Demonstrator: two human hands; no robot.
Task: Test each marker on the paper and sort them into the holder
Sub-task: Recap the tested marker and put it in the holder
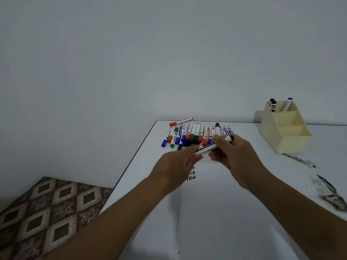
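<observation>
— 2 hands, 1 marker [214, 146]: where does it lie?
— Above the paper [216, 203] on the counter [281, 166], long axis slanting up to the right. Left hand [178, 162] pinches the lower end, right hand [234, 152] curls its fingers [218, 139] round the barrel.
— And the holder [287, 134]?
— Right of both hands, nearer the right one; the unsorted pile [195, 134] sits just behind.
</observation>
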